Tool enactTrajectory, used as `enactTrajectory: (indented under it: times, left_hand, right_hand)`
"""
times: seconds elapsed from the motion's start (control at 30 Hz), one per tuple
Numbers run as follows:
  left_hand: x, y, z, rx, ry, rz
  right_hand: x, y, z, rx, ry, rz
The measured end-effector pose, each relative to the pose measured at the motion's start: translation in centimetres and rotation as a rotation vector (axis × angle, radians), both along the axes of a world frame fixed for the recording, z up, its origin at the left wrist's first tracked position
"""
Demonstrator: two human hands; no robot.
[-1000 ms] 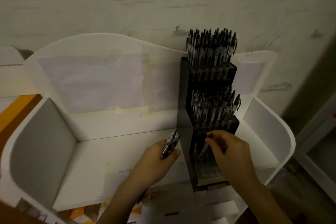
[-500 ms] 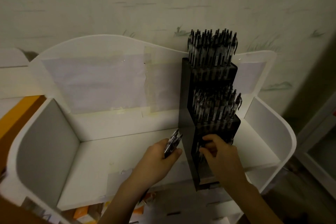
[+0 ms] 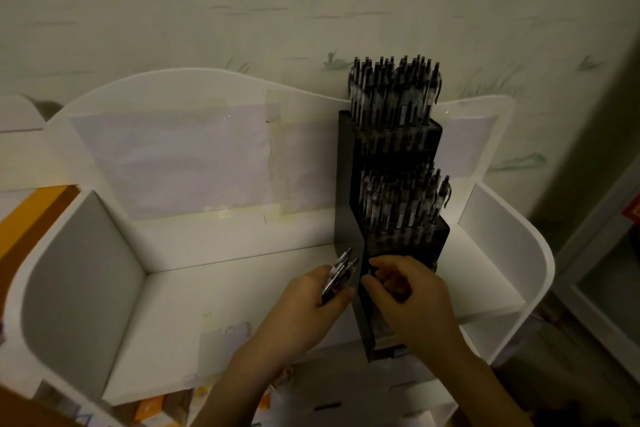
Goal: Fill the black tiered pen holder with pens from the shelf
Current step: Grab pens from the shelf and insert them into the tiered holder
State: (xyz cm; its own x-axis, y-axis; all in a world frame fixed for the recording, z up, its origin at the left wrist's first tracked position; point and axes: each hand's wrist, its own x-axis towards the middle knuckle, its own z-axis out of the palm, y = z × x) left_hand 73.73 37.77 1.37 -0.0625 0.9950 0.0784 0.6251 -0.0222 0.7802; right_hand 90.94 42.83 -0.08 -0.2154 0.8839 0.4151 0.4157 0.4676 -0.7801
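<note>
The black tiered pen holder (image 3: 349, 184) stands upright at the right of the white shelf (image 3: 207, 291). Its top tier (image 3: 391, 94) and middle tier (image 3: 403, 204) are packed with dark pens. My left hand (image 3: 308, 308) grips a small bundle of pens (image 3: 337, 276) just left of the holder's side wall. My right hand (image 3: 415, 302) hovers over the lowest tier and hides most of it. Its thumb and forefinger are curled and apart, close to the bundle, with no pen showing between them.
The shelf has a raised left wall (image 3: 79, 274), a right wall (image 3: 502, 239) and a tall back panel with taped paper (image 3: 173, 156). Orange boxes (image 3: 149, 407) sit on the level below. A patterned wall rises behind.
My right hand had a pen at the lowest tier, then let it go and moved left toward the bundle. My left hand kept holding its pens almost still.
</note>
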Motion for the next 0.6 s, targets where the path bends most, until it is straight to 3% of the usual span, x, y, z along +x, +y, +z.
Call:
enactTrajectory:
  times: [0.1,0.3,0.6]
  left_hand:
    - [0.7,0.3,0.0,-0.009,-0.027,-0.024]
    - [1.3,0.5,0.4,0.002,-0.041,-0.052]
    - [0.4,0.4,0.4,-0.051,0.058,-0.057]
  right_hand:
    - [-0.7,-0.3,0.8,-0.245,0.056,0.144]
    - [-0.3,0.2,1.6,-0.547,0.331,0.194]
    - [3.1,2.1,3.9,-0.549,0.636,0.123]
